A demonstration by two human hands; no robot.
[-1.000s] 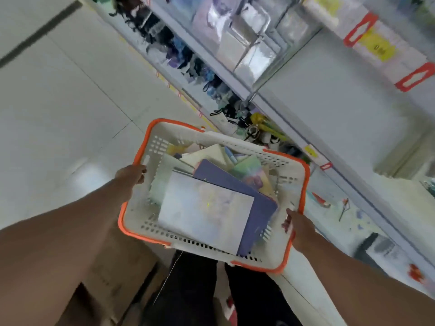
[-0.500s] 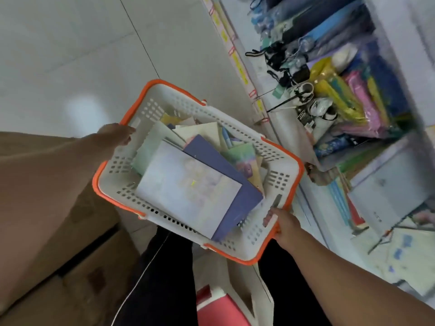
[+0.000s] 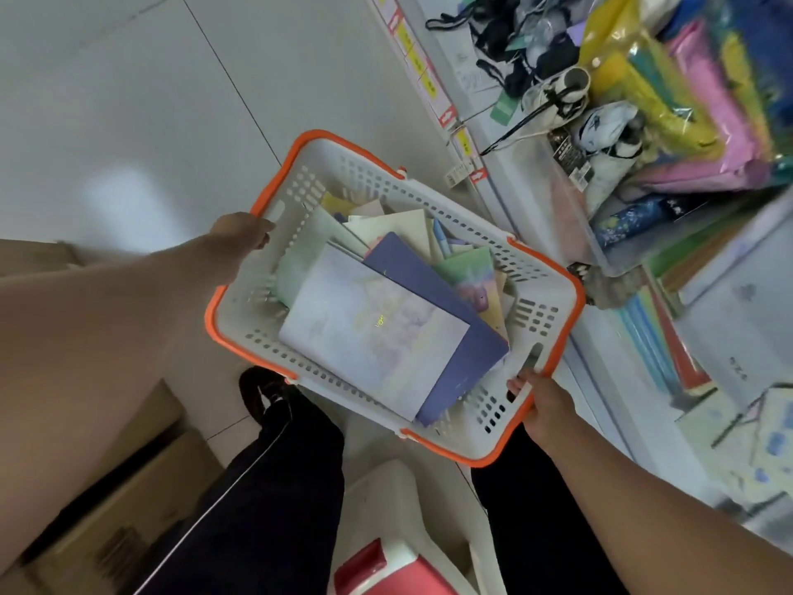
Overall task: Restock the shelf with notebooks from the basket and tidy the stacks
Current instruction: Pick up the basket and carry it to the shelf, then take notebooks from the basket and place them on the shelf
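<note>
Left grip [image 3: 240, 234] and right grip [image 3: 543, 405] clenched on basket [image 3: 553, 324] ends; basket being held beside shelf [image 3: 536, 199], notebooks [image 3: 373, 328] piled inside.

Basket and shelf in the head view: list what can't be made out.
- Lower notebooks in the basket: covered by the pale notebook and purple notebook on top; their number is unknowable.
- Left hand fingers: curled over the orange rim, out of sight.
- Shelf price tags: too small and blurred to read.
- Cardboard boxes: cut off by the bottom-left edge.
- Pale notebook's print: too blurred to read.
</note>
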